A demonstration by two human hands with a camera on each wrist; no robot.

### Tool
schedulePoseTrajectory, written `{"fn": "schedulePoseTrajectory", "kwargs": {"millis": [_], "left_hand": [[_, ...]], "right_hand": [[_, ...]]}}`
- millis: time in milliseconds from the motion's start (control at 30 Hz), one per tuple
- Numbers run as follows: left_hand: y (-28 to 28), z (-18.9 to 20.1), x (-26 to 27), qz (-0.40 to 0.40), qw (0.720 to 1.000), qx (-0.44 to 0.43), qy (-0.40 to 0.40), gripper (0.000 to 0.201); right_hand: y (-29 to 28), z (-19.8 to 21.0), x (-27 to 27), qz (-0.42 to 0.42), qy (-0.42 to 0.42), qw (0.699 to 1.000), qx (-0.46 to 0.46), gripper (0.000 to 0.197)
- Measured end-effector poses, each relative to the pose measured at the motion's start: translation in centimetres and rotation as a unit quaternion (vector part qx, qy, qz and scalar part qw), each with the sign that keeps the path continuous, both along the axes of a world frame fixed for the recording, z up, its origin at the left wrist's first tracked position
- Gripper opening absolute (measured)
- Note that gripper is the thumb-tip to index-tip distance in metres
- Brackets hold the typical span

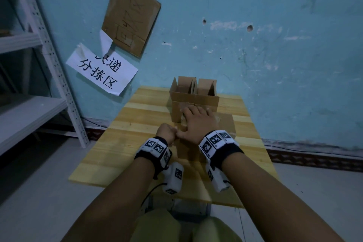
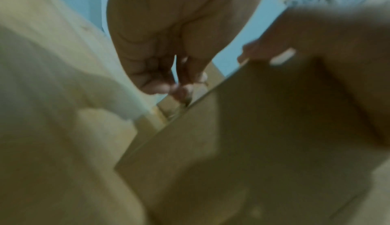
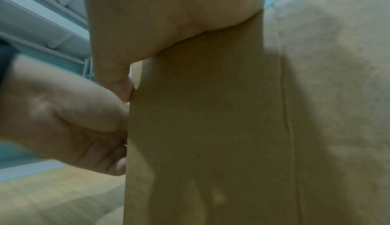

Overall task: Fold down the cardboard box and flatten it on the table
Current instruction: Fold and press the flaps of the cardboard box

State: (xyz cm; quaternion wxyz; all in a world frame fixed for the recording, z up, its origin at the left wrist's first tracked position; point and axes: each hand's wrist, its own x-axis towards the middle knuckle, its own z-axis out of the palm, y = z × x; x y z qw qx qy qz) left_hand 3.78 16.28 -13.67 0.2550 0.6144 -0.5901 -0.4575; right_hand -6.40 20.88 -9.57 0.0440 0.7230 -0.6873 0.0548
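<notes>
Palm of the right hand (image 1: 198,122) lies flat, fingers spread, pressing the cardboard box (image 1: 193,100) onto the table (image 1: 125,143); left hand (image 1: 167,132), fingers curled, pinches its near-left edge. Advisable: hold that edge fast, press evenly, collapsing the upright far walls.

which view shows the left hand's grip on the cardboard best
The left wrist view: the left hand has fingertips curled at the cardboard box edge. The right wrist view shows it from the side, blurred. The head view shows only its back.
</notes>
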Motion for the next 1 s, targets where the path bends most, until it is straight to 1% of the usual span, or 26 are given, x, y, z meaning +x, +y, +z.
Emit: {"fn": "schedulePoseTrajectory", "kwargs": {"millis": [67,167,333,400,533,667,700,767,800,900,1000], "left_hand": [[-0.4,-0.1,-0.1,0.009,0.999,0.035,0.008,0.034],[-0.6,-0.4,0.4,0.017,0.995,0.087,0.042,0.031],[-0.6,-0.9,1.0,0.013,0.982,0.141,0.128,0.025],[-0.4,-0.8,0.9,0.022,0.981,0.137,0.139,0.025],[-0.3,-1.1,0.4,0.052,0.983,0.110,0.140,0.032],[-0.3,-1.8,0.3,0.062,0.979,0.093,0.170,0.040],[-0.3,-2.2,0.3,0.062,0.979,0.084,0.173,0.040],[-0.2,-2.8,0.2,0.067,0.978,0.080,0.180,0.030],[-0.3,-3.2,0.1,0.078,0.976,0.079,0.188,0.028],[-0.5,-3.8,-0.2,0.094,0.979,0.050,0.175,0.037],[-0.6,-3.8,-0.3,0.088,0.986,0.022,0.142,0.042]], "right_hand": [[0.1,0.1,0.0,-0.001,0.004,1.000,0.008,0.071],[0.1,0.1,0.0,0.001,0.008,1.000,0.007,0.073],[-0.2,0.0,-0.2,0.002,0.004,1.000,0.010,0.075],[-0.3,-0.1,-0.2,0.001,0.006,1.000,0.011,0.077],[-0.2,-0.1,-0.1,0.002,0.008,1.000,0.006,0.077],[-0.1,0.1,-0.1,0.003,0.008,1.000,0.011,0.077],[-0.1,0.1,-0.1,0.003,0.009,1.000,0.010,0.077],[-0.1,0.0,-0.2,0.002,0.012,1.000,0.008,0.078],[-0.1,0.0,-0.2,0.002,0.012,1.000,0.007,0.078],[-0.2,0.0,-0.2,0.004,0.011,1.000,0.006,0.077],[-0.2,-0.1,-0.2,0.005,0.009,1.000,0.000,0.075]]}}
